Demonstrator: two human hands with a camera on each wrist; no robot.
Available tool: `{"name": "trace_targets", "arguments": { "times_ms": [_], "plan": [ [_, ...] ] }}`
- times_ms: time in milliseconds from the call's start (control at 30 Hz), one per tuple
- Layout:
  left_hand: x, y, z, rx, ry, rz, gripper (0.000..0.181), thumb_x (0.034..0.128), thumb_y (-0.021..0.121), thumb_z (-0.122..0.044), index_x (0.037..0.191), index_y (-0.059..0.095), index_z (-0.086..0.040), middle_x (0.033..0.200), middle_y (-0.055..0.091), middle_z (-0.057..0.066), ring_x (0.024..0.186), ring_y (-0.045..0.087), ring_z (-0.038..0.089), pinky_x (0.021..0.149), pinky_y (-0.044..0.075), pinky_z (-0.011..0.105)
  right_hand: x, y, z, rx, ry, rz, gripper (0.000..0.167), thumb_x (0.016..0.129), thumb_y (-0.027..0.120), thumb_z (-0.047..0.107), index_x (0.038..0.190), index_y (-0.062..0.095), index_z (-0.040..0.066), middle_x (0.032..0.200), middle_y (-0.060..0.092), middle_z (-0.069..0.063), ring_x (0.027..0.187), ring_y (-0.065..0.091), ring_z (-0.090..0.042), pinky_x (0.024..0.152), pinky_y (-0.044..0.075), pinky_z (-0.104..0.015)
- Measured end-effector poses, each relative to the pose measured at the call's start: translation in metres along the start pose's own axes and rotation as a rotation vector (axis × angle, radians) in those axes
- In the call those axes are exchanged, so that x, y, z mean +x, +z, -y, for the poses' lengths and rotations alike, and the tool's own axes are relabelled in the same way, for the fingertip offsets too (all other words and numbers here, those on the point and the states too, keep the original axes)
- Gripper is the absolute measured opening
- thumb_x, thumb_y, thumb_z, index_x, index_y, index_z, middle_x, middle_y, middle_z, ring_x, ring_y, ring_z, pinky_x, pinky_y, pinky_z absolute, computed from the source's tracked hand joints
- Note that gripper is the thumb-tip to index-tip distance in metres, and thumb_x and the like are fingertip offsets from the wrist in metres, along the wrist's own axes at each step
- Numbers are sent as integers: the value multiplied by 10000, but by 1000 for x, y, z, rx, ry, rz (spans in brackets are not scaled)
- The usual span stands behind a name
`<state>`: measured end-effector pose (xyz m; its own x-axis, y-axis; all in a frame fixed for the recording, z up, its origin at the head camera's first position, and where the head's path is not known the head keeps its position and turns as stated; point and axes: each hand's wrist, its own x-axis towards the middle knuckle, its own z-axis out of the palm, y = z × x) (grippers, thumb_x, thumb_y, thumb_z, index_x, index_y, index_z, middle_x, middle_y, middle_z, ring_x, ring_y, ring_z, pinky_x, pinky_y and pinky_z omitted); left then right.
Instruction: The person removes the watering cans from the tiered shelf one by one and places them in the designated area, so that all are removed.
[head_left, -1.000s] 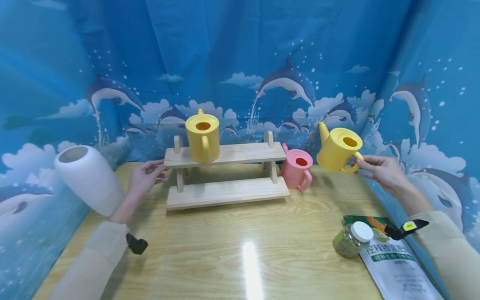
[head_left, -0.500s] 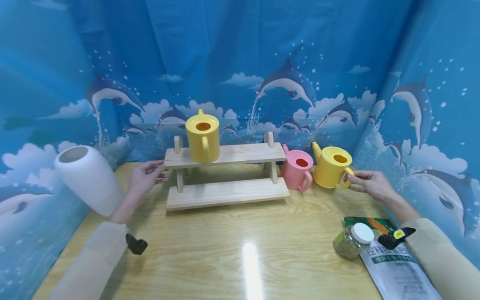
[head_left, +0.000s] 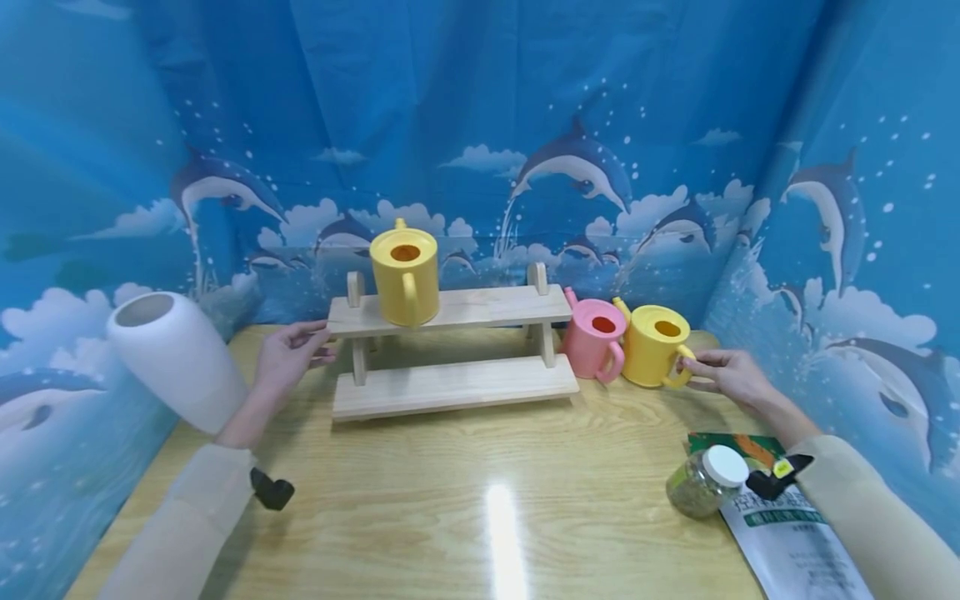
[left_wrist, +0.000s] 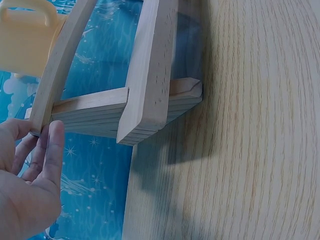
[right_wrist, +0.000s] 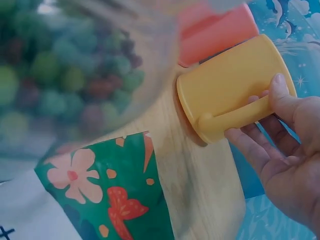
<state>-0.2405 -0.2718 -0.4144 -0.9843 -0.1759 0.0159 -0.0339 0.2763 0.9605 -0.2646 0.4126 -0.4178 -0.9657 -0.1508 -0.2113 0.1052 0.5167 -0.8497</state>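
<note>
A two-tier wooden plant stand point(head_left: 457, 385) stands on the table, with one yellow watering can point(head_left: 415, 287) on its upper board. My left hand point(head_left: 288, 358) pinches the left end of that board; in the left wrist view, thumb and fingers point(left_wrist: 54, 155) meet at the board's end. On the right, my right hand point(head_left: 727, 377) holds a second yellow watering can point(head_left: 647, 350) by its handle point(right_wrist: 240, 116), thumb on top and fingers beneath. This can is upright, close beside a pink watering can point(head_left: 587, 343) at the stand's right end.
A tall white vase point(head_left: 180, 358) is at the left edge. Front right, a clear jar point(head_left: 697, 487) with a white lid sits by a printed bag point(head_left: 787, 533). Dolphin-patterned curtains point(head_left: 465, 125) enclose the wooden table point(head_left: 420, 500).
The right hand has lowered its yellow watering can to the table and moved it left, up beside the pink can. The left hand has stayed at the stand.
</note>
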Motion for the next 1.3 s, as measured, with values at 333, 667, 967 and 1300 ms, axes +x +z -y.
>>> {"name": "trace_targets", "arguments": {
  "times_ms": [333,667,967,1300],
  "plan": [
    [3,0,3,3,-11,0,493,1101,578,-265,1506,524,10,1454,590,327,839,737,-31,836,673,173,-1,-4,1,31,71,87,674,1064,647,336,1495,463,-148,1226,756,24,1041,731,14,1106,609,-438],
    [-1,0,-2,15,-3,0,496,1095,592,-271,1490,533,24,1359,693,220,844,750,-11,838,672,174,-15,-25,46,43,27,-3,755,1073,616,386,1580,341,-101,1065,738,253,1011,724,68,961,662,-218],
    [0,-1,-1,1,-3,4,496,1093,594,-257,1494,527,28,1295,735,154,837,747,-15,839,672,173,-17,-2,129,32,-125,-158,627,1051,612,459,1515,500,53,1050,675,316,985,706,85,878,655,-151],
    [3,-2,2,12,-2,20,509,1096,588,-262,1504,512,32,1347,701,210,824,738,-32,831,673,170,-6,72,193,127,-235,-141,585,1032,686,376,1475,568,11,1127,739,119,980,757,-15,867,678,-202]
  ]
}}
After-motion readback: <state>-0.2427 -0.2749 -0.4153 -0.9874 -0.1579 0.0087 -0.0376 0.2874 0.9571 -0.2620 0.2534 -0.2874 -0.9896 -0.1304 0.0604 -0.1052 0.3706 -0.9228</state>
